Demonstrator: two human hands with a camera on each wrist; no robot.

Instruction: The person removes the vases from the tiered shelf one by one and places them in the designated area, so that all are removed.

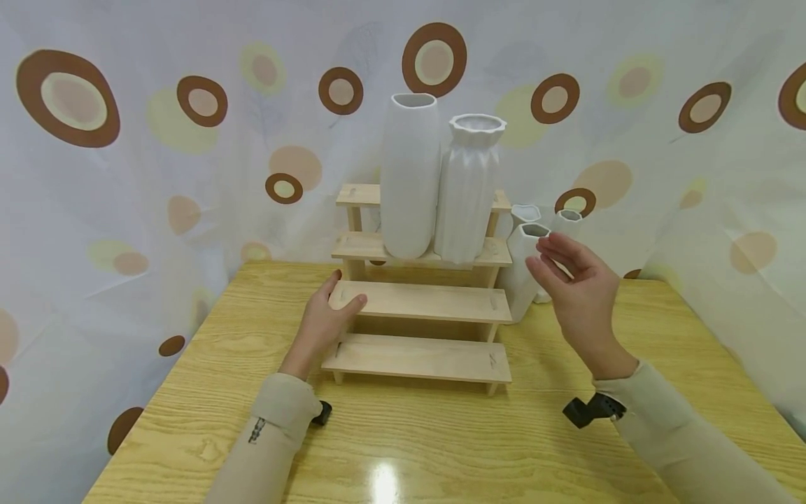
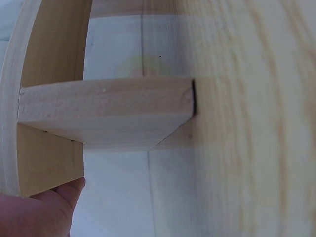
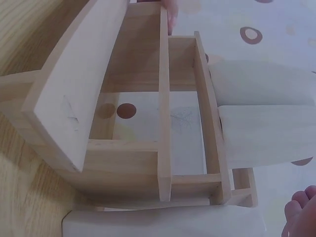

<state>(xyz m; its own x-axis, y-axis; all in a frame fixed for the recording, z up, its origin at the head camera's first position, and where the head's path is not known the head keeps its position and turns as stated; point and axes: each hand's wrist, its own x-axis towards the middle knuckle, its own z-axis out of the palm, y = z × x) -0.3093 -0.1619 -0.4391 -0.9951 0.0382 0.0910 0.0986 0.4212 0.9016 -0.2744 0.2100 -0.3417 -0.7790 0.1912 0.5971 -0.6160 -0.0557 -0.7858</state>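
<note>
My left hand grips the left end of a stepped wooden shelf stand, its thumb lying over the second board from the bottom. In the left wrist view, part of that hand shows at the edge of the wood. A tall smooth white vase and a pleated white vase with a wavy rim stand side by side on an upper board. Beyond the stand's right end, my right hand is raised with bent fingers and holds nothing. It overlaps a white vase with an angular mouth in the head view.
More white vases stand behind the angular one, on the wood-grain table to the right of the stand. A patterned cloth with brown rings hangs behind the table and along its sides.
</note>
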